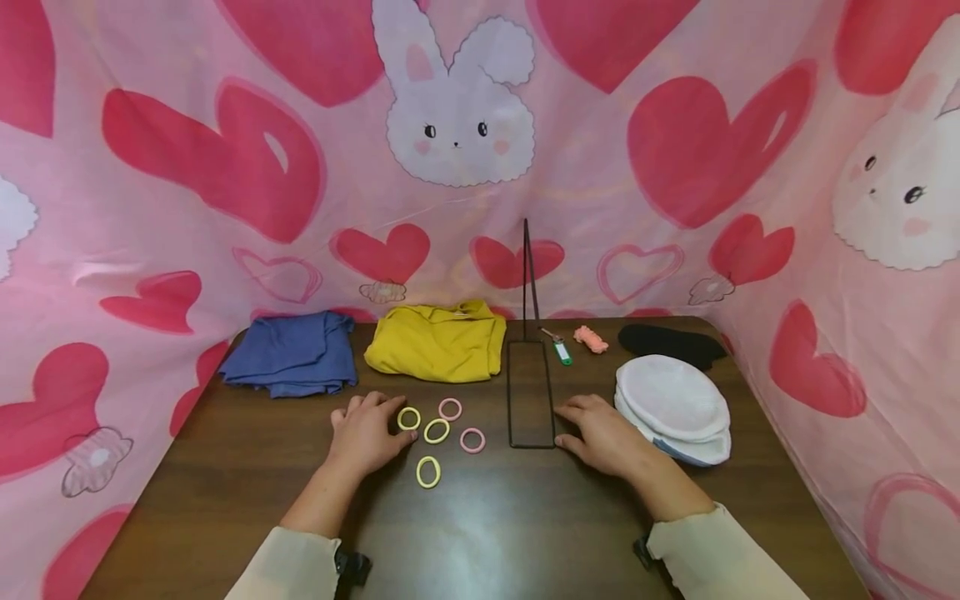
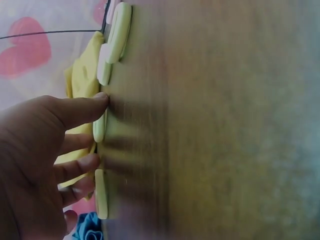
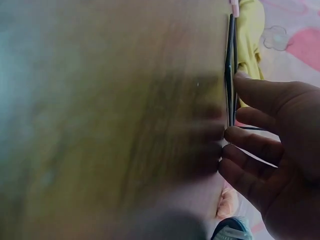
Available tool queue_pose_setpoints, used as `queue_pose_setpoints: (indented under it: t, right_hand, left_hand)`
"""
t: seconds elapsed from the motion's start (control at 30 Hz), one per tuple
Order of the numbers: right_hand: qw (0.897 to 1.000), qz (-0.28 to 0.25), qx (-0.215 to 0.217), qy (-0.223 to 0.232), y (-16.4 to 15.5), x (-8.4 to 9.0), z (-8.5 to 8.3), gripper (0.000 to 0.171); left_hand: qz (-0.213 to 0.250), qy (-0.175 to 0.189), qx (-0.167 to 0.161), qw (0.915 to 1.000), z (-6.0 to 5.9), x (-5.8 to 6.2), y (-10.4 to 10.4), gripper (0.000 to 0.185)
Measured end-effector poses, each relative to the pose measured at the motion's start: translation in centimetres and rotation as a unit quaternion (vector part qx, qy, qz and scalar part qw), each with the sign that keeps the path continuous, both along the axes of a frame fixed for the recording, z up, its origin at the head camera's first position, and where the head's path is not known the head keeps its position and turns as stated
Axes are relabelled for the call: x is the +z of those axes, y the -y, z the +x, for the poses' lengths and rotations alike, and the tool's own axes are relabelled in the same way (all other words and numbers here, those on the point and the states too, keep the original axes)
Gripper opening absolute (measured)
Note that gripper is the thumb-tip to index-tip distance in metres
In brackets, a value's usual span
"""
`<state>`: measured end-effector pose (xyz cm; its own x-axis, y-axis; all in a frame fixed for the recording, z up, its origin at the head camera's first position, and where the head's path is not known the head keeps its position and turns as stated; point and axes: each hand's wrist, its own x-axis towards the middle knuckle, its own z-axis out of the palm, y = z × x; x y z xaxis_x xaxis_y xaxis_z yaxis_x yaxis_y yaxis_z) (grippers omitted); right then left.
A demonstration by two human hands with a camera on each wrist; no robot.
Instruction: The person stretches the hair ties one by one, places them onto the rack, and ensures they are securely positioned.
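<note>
My left hand (image 1: 367, 429) rests at the table with fingers spread, thumb and index fingertips beside a yellow ring (image 1: 408, 408). More yellow rings (image 1: 428, 483) and two pink rings (image 1: 472, 451) lie flat to its right. In the left wrist view, a yellow ring (image 2: 101, 195) lies just beyond the fingertips. The right hand (image 1: 603, 433) is low over the wood, its loosely bent fingers at the right side of a black wire stand (image 1: 511, 400). That stand has a flat rectangular base and a tall, narrow upright. Neither hand grips anything.
Along the back of the brown table (image 1: 480, 533) are folded blue cloth (image 1: 292, 354), yellow cloth (image 1: 438, 342), a key with a green tag (image 1: 561, 350), a pink yarn bundle (image 1: 591, 339) and black cloth (image 1: 667, 343). A white cap-like item (image 1: 671, 400) sits right. Pink patterned fabric (image 1: 585, 175) hangs around.
</note>
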<state>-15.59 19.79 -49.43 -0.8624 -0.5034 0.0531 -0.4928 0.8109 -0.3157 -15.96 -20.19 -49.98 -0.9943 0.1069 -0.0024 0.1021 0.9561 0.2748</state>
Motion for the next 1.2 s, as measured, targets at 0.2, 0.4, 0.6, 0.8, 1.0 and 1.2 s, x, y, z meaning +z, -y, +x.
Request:
queue_pose_setpoints:
  t: [0.2,0.4,0.6,0.8,1.0,1.2]
  right_hand:
    - [1.0,0.007,0.002,-0.001,0.2,-0.3,-0.6,0.047]
    - [1.0,0.007,0.0,0.002,0.3,-0.1,-0.9,0.046]
    - [1.0,0.003,-0.002,0.006,0.4,0.0,-1.1,0.044]
    - [1.0,0.005,-0.002,0.008,0.4,0.0,-1.2,0.044]
    - [1.0,0.005,-0.008,0.013,0.6,0.0,-1.2,0.045]
    - [1.0,0.012,-0.011,0.017,0.7,0.1,-1.1,0.045]
  left_hand:
    - [0.012,0.015,0.002,0.9998,-0.4,0.0,0.0,0.063]
    - [0.014,0.019,0.001,0.9997,-0.8,0.1,0.1,0.053]
    - [0.016,0.004,-0.003,0.9999,-0.8,0.0,0.3,0.045]
    - [0.035,-0.026,-0.009,0.999,-0.9,0.3,0.4,0.039]
    - [0.064,-0.091,-0.03,0.9933,-0.7,1.6,-0.4,0.034]
    - [0.112,-0.182,-0.077,0.9739,0.0,4.7,-2.4,0.033]
